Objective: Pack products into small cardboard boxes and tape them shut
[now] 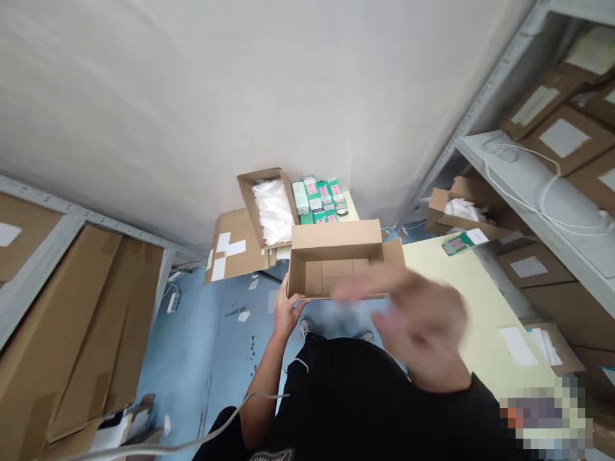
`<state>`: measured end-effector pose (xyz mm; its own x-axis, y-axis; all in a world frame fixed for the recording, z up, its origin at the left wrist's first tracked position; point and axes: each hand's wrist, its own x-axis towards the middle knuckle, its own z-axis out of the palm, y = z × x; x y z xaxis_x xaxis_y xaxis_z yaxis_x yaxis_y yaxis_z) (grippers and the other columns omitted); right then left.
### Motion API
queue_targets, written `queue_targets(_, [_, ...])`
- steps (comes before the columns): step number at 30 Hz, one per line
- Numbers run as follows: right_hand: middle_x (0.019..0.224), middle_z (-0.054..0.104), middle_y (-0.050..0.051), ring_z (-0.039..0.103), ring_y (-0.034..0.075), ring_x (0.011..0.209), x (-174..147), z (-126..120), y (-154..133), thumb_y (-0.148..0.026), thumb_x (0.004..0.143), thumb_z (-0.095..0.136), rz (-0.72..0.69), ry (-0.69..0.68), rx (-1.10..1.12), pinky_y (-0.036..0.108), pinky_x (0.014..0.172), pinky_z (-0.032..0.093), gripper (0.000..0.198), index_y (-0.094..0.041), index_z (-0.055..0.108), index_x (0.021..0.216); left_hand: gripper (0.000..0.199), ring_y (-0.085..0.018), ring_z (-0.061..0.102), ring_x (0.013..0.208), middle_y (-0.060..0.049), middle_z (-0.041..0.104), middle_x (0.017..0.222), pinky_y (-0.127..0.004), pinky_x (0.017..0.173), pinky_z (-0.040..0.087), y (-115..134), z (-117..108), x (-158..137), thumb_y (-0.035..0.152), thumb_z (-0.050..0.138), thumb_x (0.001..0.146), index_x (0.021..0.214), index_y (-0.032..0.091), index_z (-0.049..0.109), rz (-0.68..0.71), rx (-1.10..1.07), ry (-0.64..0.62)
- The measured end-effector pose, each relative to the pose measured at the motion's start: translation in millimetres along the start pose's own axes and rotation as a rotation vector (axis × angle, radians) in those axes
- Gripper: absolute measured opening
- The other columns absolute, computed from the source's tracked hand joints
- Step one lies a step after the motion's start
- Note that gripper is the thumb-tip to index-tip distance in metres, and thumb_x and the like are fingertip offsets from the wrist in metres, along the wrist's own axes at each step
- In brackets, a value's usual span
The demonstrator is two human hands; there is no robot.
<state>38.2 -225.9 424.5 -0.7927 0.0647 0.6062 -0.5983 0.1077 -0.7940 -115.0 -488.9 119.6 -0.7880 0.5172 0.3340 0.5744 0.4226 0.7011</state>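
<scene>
An open cardboard box [336, 235] with its flaps out is in front of me, its inside bare cardboard where I can see it. My left hand [286, 312] grips the box's near left corner, fingers along the side and thumb at the near edge. Over the box's near right side, my right hand [418, 317] is smeared by motion, so its fingers are unclear. Beyond the box stand several small green and white boxes [319, 195] with pink pictures. To their left a tilted carton [244, 198] holds white packing material [273, 211].
A pale yellow table [432, 275] runs along the right, bearing a green box [456, 243] and a white paper [519, 346]. Shelves with cartons [562, 137] rise at the right; large cartons [81, 307] fill the left rack. Paper scraps [244, 315] lie on the blue floor.
</scene>
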Motion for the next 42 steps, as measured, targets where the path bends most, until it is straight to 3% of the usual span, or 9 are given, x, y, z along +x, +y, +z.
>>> queue_targets(5, [0.134,0.068,0.007,0.069,0.023,0.111,91,53,198,-0.026,0.093,0.064,0.273,0.065,-0.254,0.039,0.091,0.059,0.039,-0.027,0.063,0.132,0.006,-0.039,0.046,0.148,-0.006,0.029,0.173,-0.056,0.115,0.05,-60,-58,-27,0.027,0.078,0.088,0.085,0.022,0.078,0.027,0.153,0.041])
queue_targets(10, [0.136,0.068,0.013,0.07,0.023,0.104,123,104,382,-0.026,0.086,0.072,0.599,-0.16,-0.572,0.042,0.102,0.054,0.051,-0.018,0.064,0.135,0.005,-0.038,0.05,0.145,-0.007,0.037,0.169,-0.055,0.11,0.054,-110,-92,-44,0.026,0.08,0.086,0.082,0.023,0.077,-0.096,0.236,-0.01])
queue_targets(13, [0.145,0.063,0.015,0.064,0.027,0.125,143,139,448,-0.024,0.085,0.075,0.777,-0.355,-0.746,0.04,0.112,0.047,0.06,-0.017,0.061,0.143,0.005,-0.037,0.049,0.145,-0.005,0.037,0.169,-0.054,0.112,0.052,-133,-104,-46,0.026,0.079,0.086,0.082,0.024,0.077,-0.143,0.227,-0.047])
queue_targets(18, [0.161,0.044,0.023,0.057,0.034,0.139,172,191,519,-0.035,0.076,0.088,1.064,-0.544,-0.91,0.04,0.114,0.045,0.097,-0.017,0.043,0.16,0.006,-0.036,0.05,0.142,-0.004,0.044,0.165,-0.051,0.106,0.057,-159,-116,-34,0.024,0.074,0.088,0.084,0.025,0.079,-0.216,0.171,-0.129])
queue_targets(22, [0.16,0.045,0.026,0.064,0.033,0.131,177,219,553,-0.036,0.075,0.089,1.146,-0.656,-1.061,0.037,0.106,0.05,0.106,-0.019,0.034,0.164,0.006,-0.036,0.045,0.145,-0.002,0.043,0.165,-0.054,0.104,0.057,-171,-117,-21,0.021,0.074,0.087,0.084,0.026,0.078,-0.254,0.108,-0.171])
queue_targets(26, [0.137,0.066,0.025,0.066,0.028,0.124,178,234,569,-0.021,0.088,0.075,1.099,-0.692,-1.136,0.032,0.102,0.048,0.064,-0.005,0.055,0.147,0.005,-0.037,0.043,0.146,-0.003,0.036,0.169,-0.054,0.104,0.057,-177,-113,-13,0.02,0.075,0.086,0.084,0.024,0.077,-0.286,0.086,-0.193])
queue_targets(30, [0.129,0.072,0.022,0.069,0.027,0.118,184,234,567,-0.014,0.094,0.065,1.046,-0.648,-1.19,0.032,0.098,0.05,0.035,-0.008,0.072,0.127,0.005,-0.033,0.045,0.145,0.0,0.03,0.172,-0.05,0.104,0.056,-178,-112,-15,0.02,0.077,0.086,0.083,0.024,0.076,-0.292,0.082,-0.18])
queue_targets(36, [0.125,0.074,0.018,0.069,0.028,0.113,192,208,528,-0.025,0.101,0.056,0.897,-0.513,-1.217,0.03,0.09,0.049,0.032,-0.018,0.072,0.128,0.008,-0.032,0.047,0.144,-0.001,0.03,0.172,-0.048,0.103,0.057,-166,-117,-20,0.021,0.079,0.086,0.081,0.025,0.075,-0.288,0.092,-0.135])
queue_targets(42, [0.095,0.077,0.012,0.07,0.026,0.089,184,172,458,-0.033,0.103,0.05,0.513,-0.123,-1.047,0.028,0.078,0.048,0.03,-0.017,0.075,0.105,0.007,-0.033,0.05,0.141,-0.004,0.035,0.169,-0.049,0.106,0.055,-143,-120,-23,0.02,0.079,0.085,0.08,0.023,0.075,-0.25,0.129,-0.087])
